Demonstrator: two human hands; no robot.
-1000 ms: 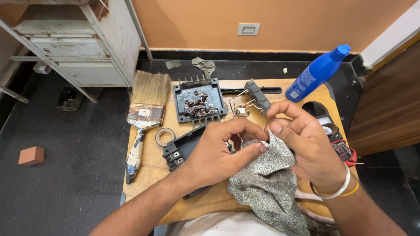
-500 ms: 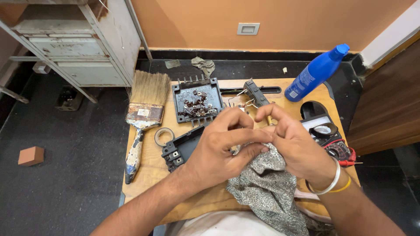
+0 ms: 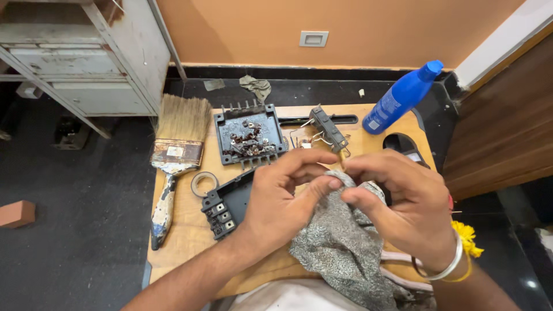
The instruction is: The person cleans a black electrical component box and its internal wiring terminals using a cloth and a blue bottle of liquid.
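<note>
Both hands pinch the patterned cloth just below the open module housing: left hand and right hand. Whatever small part sits inside the fold is hidden, so short, firm rubs with fingertips close together would suit best.

Wooden table — paintbrush, tape ring, blue bottle.

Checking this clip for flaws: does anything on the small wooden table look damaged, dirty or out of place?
Yes. The open dark module tray holds rusty brown, corroded-looking parts. The paintbrush beside it has a chipped, stained handle. The blue bottle stands tilted at the table's far edge. Both hands, left and right, grip the patterned cloth.
</note>
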